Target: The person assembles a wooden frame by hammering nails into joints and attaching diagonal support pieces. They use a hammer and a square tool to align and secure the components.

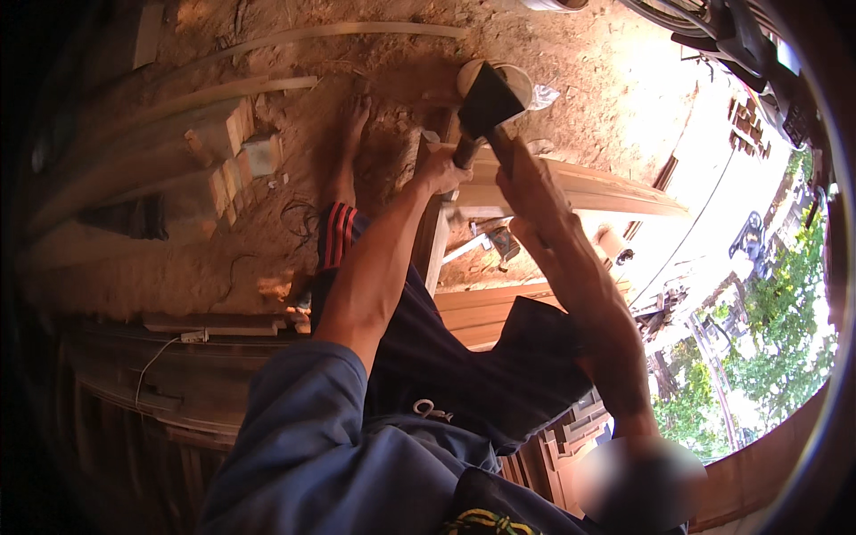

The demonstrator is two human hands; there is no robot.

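Note:
My right hand (530,187) is closed around the handle of a mallet (492,100). Its broad, dark, blocky head is raised just above my left hand. My left hand (441,171) grips an upright chisel (465,152) by its dark handle, whose top is close under the mallet head; whether the two touch I cannot tell. The chisel's lower end is mostly hidden by my fingers. It stands over a wooden beam (433,241), near where long planks (580,185) meet it.
Stacked lumber (223,178) lies on the dirt floor at left. A round pale container (517,80) sits beyond the mallet. My bare foot (357,116) rests on the dirt beside the beam. A motorbike (740,45) stands at upper right, and a cable (691,232) crosses the bright ground.

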